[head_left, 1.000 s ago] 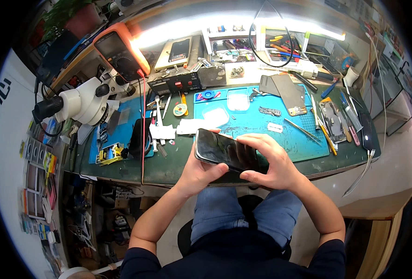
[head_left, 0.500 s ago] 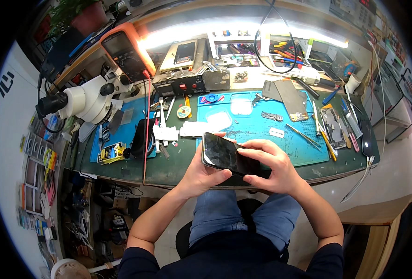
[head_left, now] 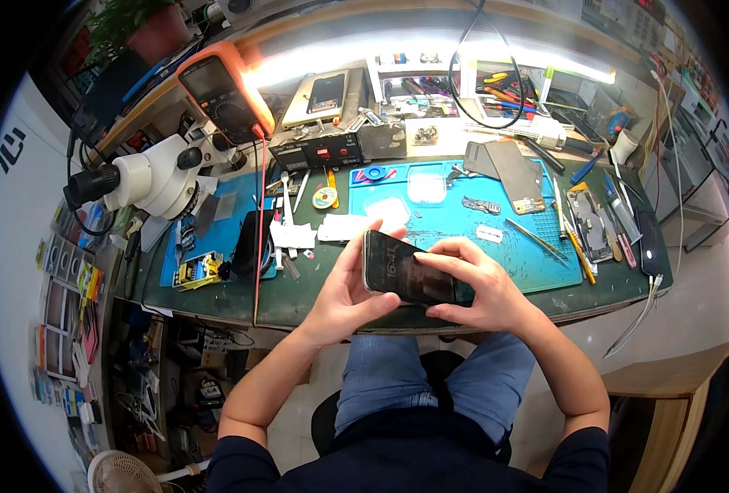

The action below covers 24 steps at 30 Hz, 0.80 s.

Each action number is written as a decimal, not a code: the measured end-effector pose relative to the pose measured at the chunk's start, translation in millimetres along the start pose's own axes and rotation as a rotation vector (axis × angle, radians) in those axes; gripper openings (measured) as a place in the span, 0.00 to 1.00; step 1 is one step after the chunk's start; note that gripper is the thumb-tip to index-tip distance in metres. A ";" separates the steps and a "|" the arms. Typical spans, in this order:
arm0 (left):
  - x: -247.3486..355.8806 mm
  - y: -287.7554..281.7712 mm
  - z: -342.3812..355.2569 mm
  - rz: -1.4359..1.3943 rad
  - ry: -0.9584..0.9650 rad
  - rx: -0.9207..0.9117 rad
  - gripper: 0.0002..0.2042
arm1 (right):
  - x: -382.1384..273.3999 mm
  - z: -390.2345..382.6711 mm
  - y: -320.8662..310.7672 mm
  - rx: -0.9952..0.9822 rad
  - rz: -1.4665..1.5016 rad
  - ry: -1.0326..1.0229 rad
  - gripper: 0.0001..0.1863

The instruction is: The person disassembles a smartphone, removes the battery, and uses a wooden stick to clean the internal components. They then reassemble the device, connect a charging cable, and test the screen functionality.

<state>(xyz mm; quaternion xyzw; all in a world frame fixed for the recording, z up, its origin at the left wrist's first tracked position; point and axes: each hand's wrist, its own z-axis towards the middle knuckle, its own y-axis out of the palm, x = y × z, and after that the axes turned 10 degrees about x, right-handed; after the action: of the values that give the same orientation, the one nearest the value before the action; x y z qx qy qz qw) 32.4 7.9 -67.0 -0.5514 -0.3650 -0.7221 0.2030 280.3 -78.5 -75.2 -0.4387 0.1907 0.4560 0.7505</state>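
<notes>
A dark smartphone (head_left: 406, 269) is held sideways above the front edge of the bench, its screen lit with pale digits. My left hand (head_left: 347, 293) grips the phone's left end, thumb along the near edge and fingers behind the far edge. My right hand (head_left: 481, 285) holds the other end, with its thumb at the near edge and its fingers bent over the far side and screen. Behind the phone lies a blue work mat (head_left: 455, 233). On the mat are a small white blade-like piece (head_left: 489, 234) and tweezers (head_left: 539, 242).
An orange multimeter (head_left: 226, 92) and a white microscope (head_left: 147, 181) stand at the left. A black power box (head_left: 319, 153) sits at the back. A disassembled phone (head_left: 592, 226) and a dark phone-like device with white cables (head_left: 649, 244) lie at the right.
The phone's screen now shows lit digits where it was dark with reflections. The phone and both hands have shifted slightly, and the phone's tilt has changed a little.
</notes>
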 end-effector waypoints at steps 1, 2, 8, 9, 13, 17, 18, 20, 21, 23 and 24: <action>3.8 -3.1 -0.5 -0.027 -0.014 -0.016 0.47 | 0.1 -0.4 0.5 0.000 -0.005 0.000 0.37; 7.9 -6.5 -0.8 -0.054 -0.028 -0.031 0.46 | 0.3 -1.1 1.0 0.001 -0.009 0.000 0.37; 29.8 -18.4 1.4 -0.152 -0.244 -0.066 0.42 | 2.8 -3.1 1.4 0.002 -0.018 -0.018 0.39; 32.8 -17.9 1.1 -0.104 -0.252 -0.063 0.42 | 2.6 -3.1 1.7 0.000 -0.018 -0.023 0.39; 35.6 -18.4 0.3 -0.043 -0.243 -0.059 0.42 | 2.1 -2.4 2.9 0.009 -0.031 -0.037 0.39; 36.0 -15.6 -2.2 0.029 -0.212 -0.003 0.44 | 2.2 -1.7 3.9 0.018 -0.055 -0.052 0.39; 35.0 -15.1 -2.1 0.028 -0.202 0.005 0.44 | 2.5 -1.9 3.9 0.023 -0.061 -0.051 0.38; 33.6 -10.2 -2.3 0.053 -0.164 0.029 0.44 | 1.7 -0.7 3.2 0.027 -0.058 -0.047 0.38; 34.2 -7.8 -3.3 0.067 -0.144 0.043 0.44 | 1.2 -0.1 3.3 0.030 -0.054 -0.047 0.38; 37.1 -5.5 -6.8 0.074 -0.142 0.035 0.41 | 0.9 0.2 4.1 0.032 -0.050 -0.049 0.38; 37.8 -5.2 -7.7 0.076 -0.141 0.031 0.41 | 0.8 -0.1 4.4 0.033 -0.049 -0.049 0.38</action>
<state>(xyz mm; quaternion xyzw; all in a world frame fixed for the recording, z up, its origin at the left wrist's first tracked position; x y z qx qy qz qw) 12.1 9.6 -33.8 -0.6112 -0.3683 -0.6676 0.2124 277.0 -77.4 -77.9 -0.4195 0.1690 0.4447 0.7731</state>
